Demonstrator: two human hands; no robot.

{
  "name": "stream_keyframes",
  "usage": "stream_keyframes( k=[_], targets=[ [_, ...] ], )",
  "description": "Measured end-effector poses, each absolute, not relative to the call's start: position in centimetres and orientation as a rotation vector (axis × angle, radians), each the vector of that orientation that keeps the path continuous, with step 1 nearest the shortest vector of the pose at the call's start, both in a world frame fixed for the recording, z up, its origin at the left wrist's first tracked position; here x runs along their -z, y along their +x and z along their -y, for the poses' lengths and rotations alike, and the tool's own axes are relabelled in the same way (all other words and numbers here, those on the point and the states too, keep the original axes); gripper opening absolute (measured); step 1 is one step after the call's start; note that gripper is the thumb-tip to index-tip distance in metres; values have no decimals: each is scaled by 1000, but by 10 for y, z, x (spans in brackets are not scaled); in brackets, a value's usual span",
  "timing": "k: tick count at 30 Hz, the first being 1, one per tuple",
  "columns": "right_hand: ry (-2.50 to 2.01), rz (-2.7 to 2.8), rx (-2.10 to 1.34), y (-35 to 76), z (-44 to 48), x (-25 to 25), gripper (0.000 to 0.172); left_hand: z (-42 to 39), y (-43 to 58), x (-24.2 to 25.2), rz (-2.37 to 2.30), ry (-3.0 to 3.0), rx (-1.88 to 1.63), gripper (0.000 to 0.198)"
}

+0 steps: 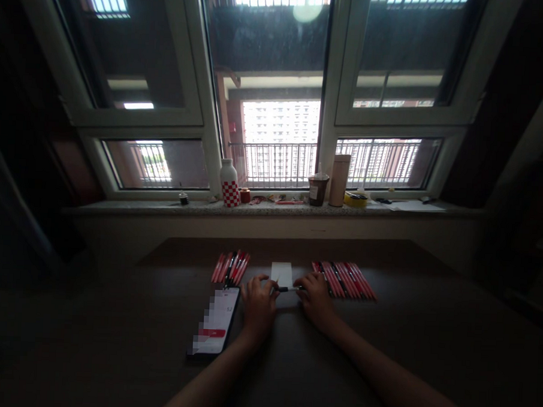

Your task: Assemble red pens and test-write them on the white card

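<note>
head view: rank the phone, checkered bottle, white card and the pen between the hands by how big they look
1. Phone
2. Checkered bottle
3. White card
4. Pen, ends partly covered

The bottle stands farther off than the phone, so their real order is unsure.

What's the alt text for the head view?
A person's left hand and right hand hold a pen near small white paper on a dark table before a window. Rows of mostly red pens flank them; a smartphone lies at left.
</note>
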State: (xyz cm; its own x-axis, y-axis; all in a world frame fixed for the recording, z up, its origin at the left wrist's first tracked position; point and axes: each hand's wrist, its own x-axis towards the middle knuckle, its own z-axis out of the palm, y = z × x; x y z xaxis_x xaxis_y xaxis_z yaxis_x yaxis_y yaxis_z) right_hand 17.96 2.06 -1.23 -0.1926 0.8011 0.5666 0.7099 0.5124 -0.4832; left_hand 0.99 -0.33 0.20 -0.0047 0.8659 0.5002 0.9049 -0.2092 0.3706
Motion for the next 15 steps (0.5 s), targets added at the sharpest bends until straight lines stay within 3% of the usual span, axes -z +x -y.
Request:
stream_keyframes(
  k=[15],
  targets=[
    [-1153, 1995, -292, 183, -22, 10, 19, 5, 8, -4, 1928, -2211, 1058, 12]
  ],
)
